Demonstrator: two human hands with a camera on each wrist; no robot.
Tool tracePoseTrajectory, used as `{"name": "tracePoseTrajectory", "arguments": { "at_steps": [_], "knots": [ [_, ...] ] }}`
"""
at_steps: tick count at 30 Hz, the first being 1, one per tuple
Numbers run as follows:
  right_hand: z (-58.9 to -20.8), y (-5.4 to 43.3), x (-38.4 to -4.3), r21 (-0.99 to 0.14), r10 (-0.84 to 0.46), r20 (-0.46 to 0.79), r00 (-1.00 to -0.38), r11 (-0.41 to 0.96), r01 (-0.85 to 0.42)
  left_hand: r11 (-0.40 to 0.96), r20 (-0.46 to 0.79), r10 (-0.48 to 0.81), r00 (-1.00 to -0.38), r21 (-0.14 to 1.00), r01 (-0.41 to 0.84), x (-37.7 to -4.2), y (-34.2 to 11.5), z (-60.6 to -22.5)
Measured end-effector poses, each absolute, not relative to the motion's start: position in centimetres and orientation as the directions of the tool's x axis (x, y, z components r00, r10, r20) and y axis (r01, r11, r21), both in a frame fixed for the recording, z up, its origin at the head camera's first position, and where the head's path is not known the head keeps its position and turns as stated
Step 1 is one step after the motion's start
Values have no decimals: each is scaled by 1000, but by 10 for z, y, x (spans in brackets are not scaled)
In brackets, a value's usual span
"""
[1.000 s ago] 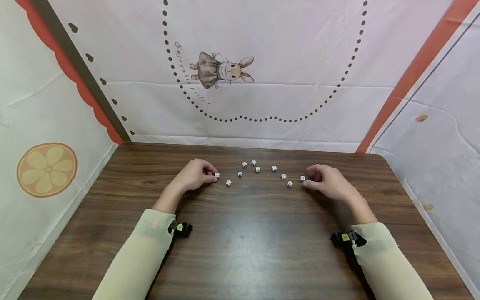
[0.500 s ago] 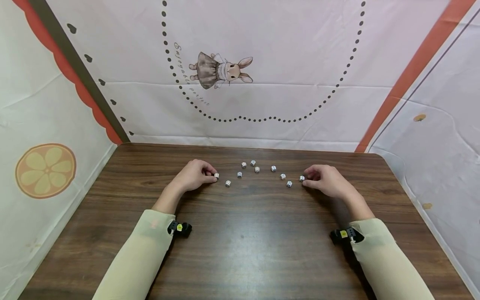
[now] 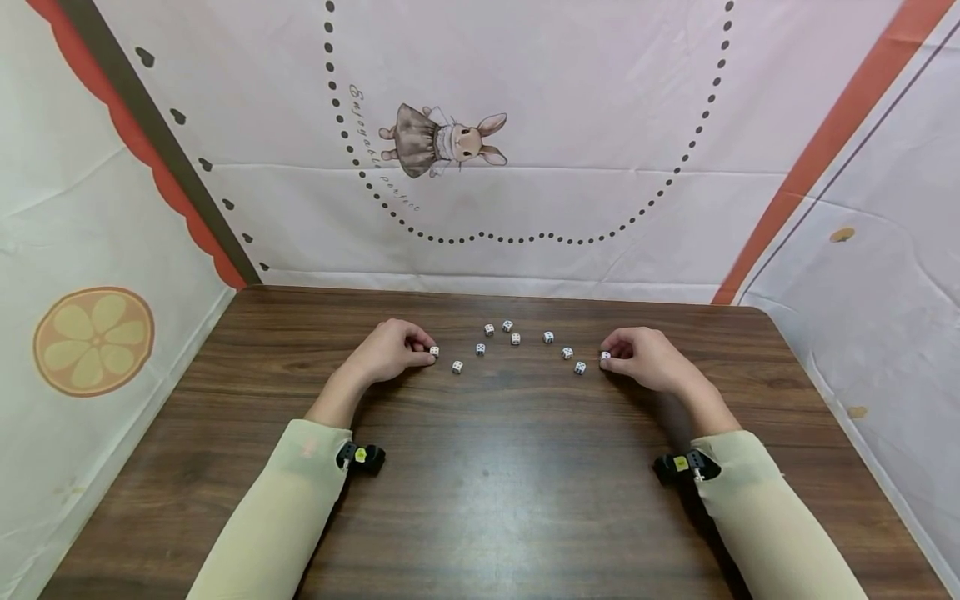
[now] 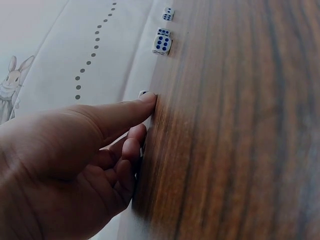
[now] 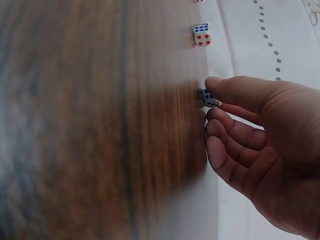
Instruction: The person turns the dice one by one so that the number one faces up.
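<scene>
Two hands, two dice, one at each end of the scatter.

Watching from my end, the head cam gave me the whole layout: left hand (image 3: 386, 350) pinching the left die (image 3: 434, 352), right hand (image 3: 648, 358) pinching the right die (image 3: 605, 356), with eight other dice (image 3: 515, 339) loose between them toward the far side of the brown table (image 3: 487, 483). Pips were tiny from up there, though. The left wrist cam had its pinched die mostly hidden behind the thumb, just a white bit poking out, but a nearby die (image 4: 161, 45) showed six blue pips nicely. The right wrist cam did better: blue pips on the pinched die, plus a neighbouring die (image 5: 202, 35) with four red pips facing me. Couldn't tell if either pinched die was lifted.
</scene>
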State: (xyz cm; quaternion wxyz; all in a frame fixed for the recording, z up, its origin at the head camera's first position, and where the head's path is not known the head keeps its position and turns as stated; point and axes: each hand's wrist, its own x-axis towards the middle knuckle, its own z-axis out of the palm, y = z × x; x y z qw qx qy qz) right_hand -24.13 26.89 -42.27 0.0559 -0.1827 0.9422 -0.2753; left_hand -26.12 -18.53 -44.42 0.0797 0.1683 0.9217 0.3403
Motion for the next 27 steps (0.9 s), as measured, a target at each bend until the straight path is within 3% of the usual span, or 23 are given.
{"name": "tracePoseTrajectory", "arguments": {
  "at_steps": [27],
  "knots": [
    [-425,265,-241,-562,-409,-7,-912,756,-335,725,-37,361,-932,640,255,-261,-182,-440]
  ]
}}
